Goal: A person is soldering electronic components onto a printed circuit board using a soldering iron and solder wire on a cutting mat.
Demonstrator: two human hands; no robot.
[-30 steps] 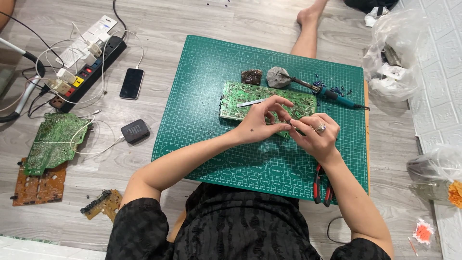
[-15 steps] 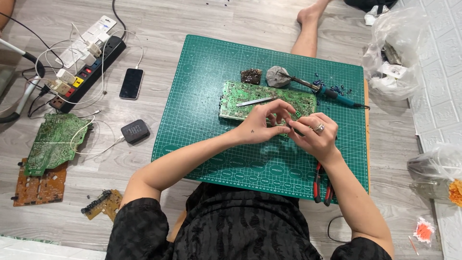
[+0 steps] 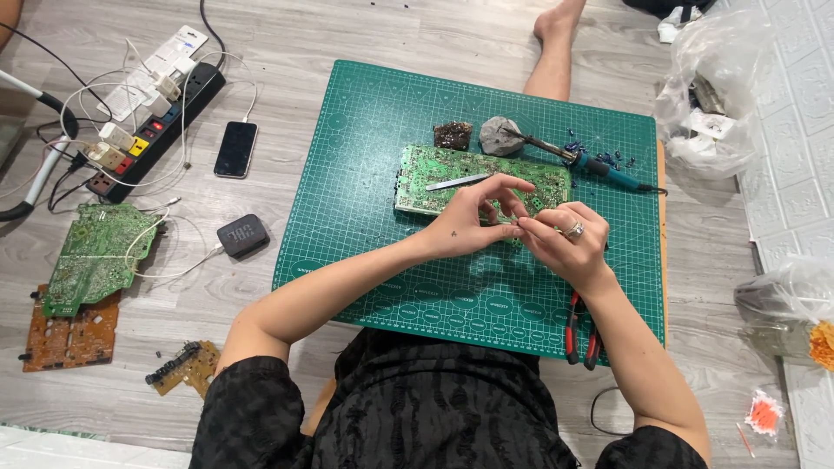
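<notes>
**Both hands pinch a small part over the circuit board**

The left hand and right hand meet fingertip to fingertip just above the near edge of a green circuit board, which lies flat on the far middle of a green cutting mat. The fingers of both hands are curled and pinched together around something tiny; what it is cannot be made out. The right hand wears a ring.

Metal tweezers rest on the board, just left of the left hand. A soldering iron lies on the mat at the far right, beside a grey lump and a dark lump. Red pliers lie near the right forearm. Off the mat to the left are a phone, a power strip and more boards.
</notes>
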